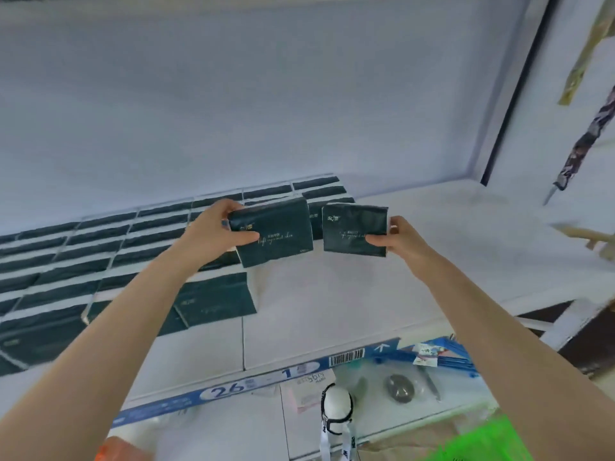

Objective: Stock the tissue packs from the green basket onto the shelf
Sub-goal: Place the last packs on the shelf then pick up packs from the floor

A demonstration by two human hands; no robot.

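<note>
My left hand (pixel 216 227) grips a dark green tissue pack (pixel 279 234) by its left end, held above the white shelf (pixel 349 294). My right hand (pixel 399 239) grips a second dark green tissue pack (pixel 352 227) by its right end, just to the right of the first. Both packs hover in front of the stocked rows of tissue packs (pixel 83 257), which fill the shelf's left and back. One more pack (pixel 216 299) lies at the end of the front row, under my left forearm. A corner of the green basket (pixel 479 440) shows at the bottom right.
The shelf's right half is bare white board up to the side wall (pixel 519 94). A blue price strip (pixel 233 387) runs along the front edge. Below it lie bagged goods (pixel 399 387) and a white bottle-like item (pixel 336 404). A folded umbrella (pixel 585 138) hangs at the right.
</note>
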